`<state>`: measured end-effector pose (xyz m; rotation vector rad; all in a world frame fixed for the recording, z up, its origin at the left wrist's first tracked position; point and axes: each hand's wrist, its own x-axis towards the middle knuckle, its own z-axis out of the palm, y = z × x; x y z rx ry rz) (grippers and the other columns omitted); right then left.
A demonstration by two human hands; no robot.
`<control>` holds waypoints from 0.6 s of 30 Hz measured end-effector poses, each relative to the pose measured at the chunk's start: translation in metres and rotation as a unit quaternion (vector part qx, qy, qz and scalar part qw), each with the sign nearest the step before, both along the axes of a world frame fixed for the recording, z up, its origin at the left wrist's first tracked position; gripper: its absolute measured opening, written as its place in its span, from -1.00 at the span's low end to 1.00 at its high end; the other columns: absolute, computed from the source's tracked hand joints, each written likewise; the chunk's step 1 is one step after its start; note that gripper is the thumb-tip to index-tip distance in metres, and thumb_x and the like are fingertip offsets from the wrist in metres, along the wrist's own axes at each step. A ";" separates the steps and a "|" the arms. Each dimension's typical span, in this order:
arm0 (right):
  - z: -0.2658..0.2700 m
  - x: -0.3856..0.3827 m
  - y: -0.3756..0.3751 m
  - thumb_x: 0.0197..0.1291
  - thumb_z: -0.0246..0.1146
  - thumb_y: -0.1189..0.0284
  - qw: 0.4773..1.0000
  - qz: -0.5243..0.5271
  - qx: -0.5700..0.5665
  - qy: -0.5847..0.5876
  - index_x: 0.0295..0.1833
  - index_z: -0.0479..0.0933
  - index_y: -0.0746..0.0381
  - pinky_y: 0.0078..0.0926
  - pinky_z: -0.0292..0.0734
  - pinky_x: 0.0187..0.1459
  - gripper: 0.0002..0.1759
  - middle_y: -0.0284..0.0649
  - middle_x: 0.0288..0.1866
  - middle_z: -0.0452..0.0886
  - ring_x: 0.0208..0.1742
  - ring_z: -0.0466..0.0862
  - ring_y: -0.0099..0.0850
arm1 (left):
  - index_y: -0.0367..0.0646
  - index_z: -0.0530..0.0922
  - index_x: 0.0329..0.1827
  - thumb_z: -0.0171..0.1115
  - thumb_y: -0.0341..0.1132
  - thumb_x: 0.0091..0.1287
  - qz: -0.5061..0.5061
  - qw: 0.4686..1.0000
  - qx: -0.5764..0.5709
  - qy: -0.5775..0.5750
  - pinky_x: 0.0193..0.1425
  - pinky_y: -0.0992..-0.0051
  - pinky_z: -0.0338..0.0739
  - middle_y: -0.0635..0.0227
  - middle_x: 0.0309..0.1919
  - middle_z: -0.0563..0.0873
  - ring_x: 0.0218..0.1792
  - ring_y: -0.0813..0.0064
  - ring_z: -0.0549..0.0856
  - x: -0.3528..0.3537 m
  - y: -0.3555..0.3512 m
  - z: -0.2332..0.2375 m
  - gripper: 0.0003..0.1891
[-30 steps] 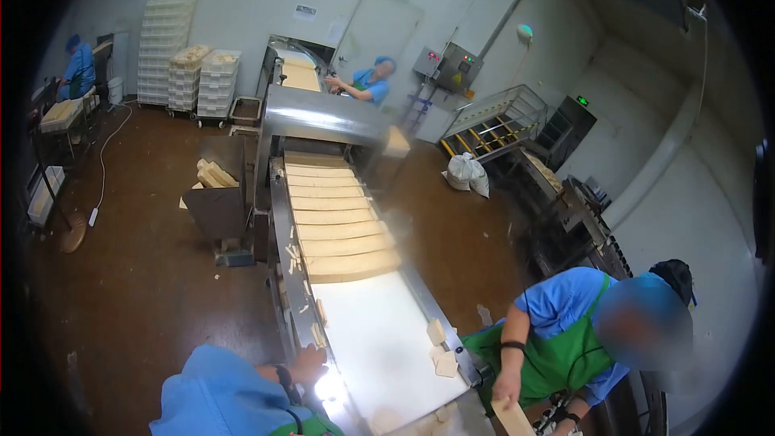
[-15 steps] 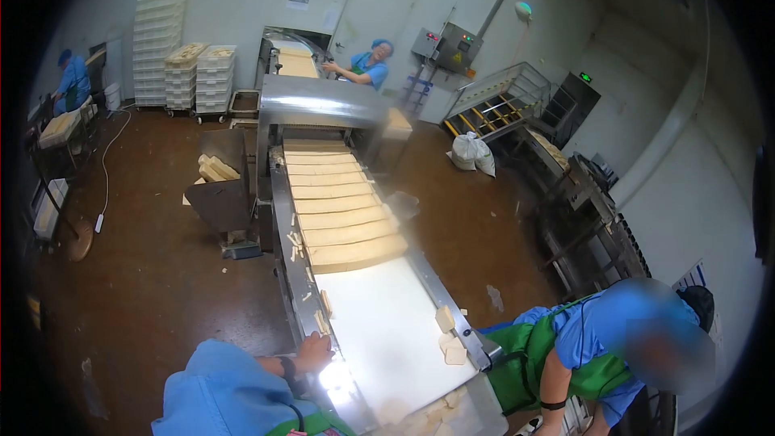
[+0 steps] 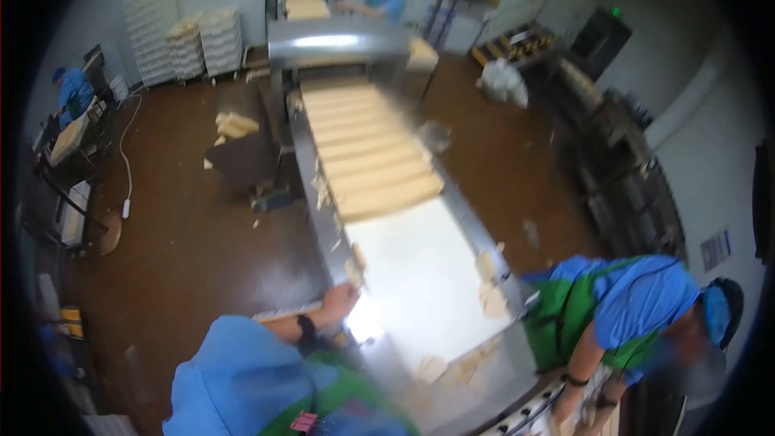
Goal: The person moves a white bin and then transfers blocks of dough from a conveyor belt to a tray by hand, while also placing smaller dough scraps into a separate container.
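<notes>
My left hand is at the left edge of a white conveyor belt, beside the metal side rail. Its fingers look bent, but blur hides whether anything is between them. Pale strips of offcut lie along the rail just beyond it. Farther up the belt, long pale-yellow slabs lie crosswise in a row; they resemble pressed tofu. Small pale pieces sit on the belt's right edge, with more scraps at the near end. My right hand is out of view.
A co-worker in blue and green bends at the right, hands over white trays. A metal hood spans the belt, with another person behind it. Stacked white crates stand at the back; a metal bin holds offcuts at left.
The view has tilted down, moving the scene upward in the picture. My left hand's fingers, earlier spread on the rail, now look more bent. Both hands of the co-worker at right now show.
</notes>
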<state>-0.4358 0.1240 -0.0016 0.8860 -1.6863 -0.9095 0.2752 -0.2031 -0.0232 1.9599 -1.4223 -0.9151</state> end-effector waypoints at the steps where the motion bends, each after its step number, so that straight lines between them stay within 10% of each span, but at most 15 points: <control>1: 0.010 0.016 -0.007 0.64 -0.12 -0.10 0.938 -0.033 -0.170 -0.300 0.68 0.29 0.15 0.48 0.54 0.25 -0.26 0.18 0.43 0.58 0.28 0.68 0.17 | -0.13 0.69 -0.06 0.22 -0.14 0.43 0.051 0.998 -0.017 0.023 -0.12 -0.12 0.64 -0.10 -0.26 0.79 -0.18 -0.17 0.77 0.005 0.001 0.013 -0.74; 3: 0.028 0.047 -0.022 0.60 -0.04 -0.14 0.963 -0.054 -0.193 -0.180 0.65 0.33 0.20 0.60 0.62 -0.08 -0.22 0.22 0.39 0.60 0.26 0.68 0.17 | -0.12 0.68 -0.04 0.30 -0.17 0.42 0.087 0.996 0.024 -0.006 -0.02 -0.03 0.64 0.00 -0.23 0.77 -0.11 -0.11 0.75 0.019 -0.005 0.060 -0.77; 6: 0.053 0.063 -0.044 0.59 -0.01 -0.15 0.972 -0.001 -0.206 -0.117 0.64 0.36 0.14 0.57 0.65 -0.07 -0.23 0.17 0.34 0.65 0.18 0.74 0.11 | -0.16 0.62 0.10 0.42 -0.21 0.35 0.122 0.988 -0.090 -0.028 0.18 0.04 0.58 0.04 -0.09 0.69 0.06 -0.09 0.68 0.045 -0.031 0.061 -0.66; 8: 0.096 0.109 -0.081 0.52 0.08 -0.22 0.769 0.050 -0.380 -0.512 0.65 0.34 0.17 0.64 0.59 0.04 -0.15 0.21 0.43 0.57 0.30 0.66 0.13 | -0.17 0.57 0.19 0.48 -0.22 0.31 0.121 0.982 -0.141 -0.044 0.28 0.05 0.52 0.01 0.02 0.61 0.14 -0.11 0.62 0.064 -0.066 0.053 -0.56; 11: 0.150 0.225 -0.194 0.55 0.19 0.30 0.734 0.239 -0.358 -0.525 0.17 0.67 0.28 0.10 0.47 0.28 -0.68 0.13 0.17 0.68 0.20 0.63 0.13 | -0.21 0.50 0.34 0.56 -0.21 0.24 0.115 0.971 -0.197 -0.069 0.42 0.05 0.43 -0.10 0.20 0.47 0.25 -0.18 0.54 0.074 -0.109 0.056 -0.37; 18: 0.144 0.431 -0.483 0.44 0.23 0.50 0.523 0.469 -0.113 -0.703 0.30 0.56 0.38 0.07 0.37 0.44 -0.63 0.18 0.29 0.57 0.37 0.52 0.15 | -0.20 0.49 0.43 0.66 -0.16 0.09 0.025 0.979 -0.162 -0.117 0.34 -0.01 0.54 -0.13 0.30 0.40 0.25 -0.23 0.56 0.082 -0.190 0.067 -0.18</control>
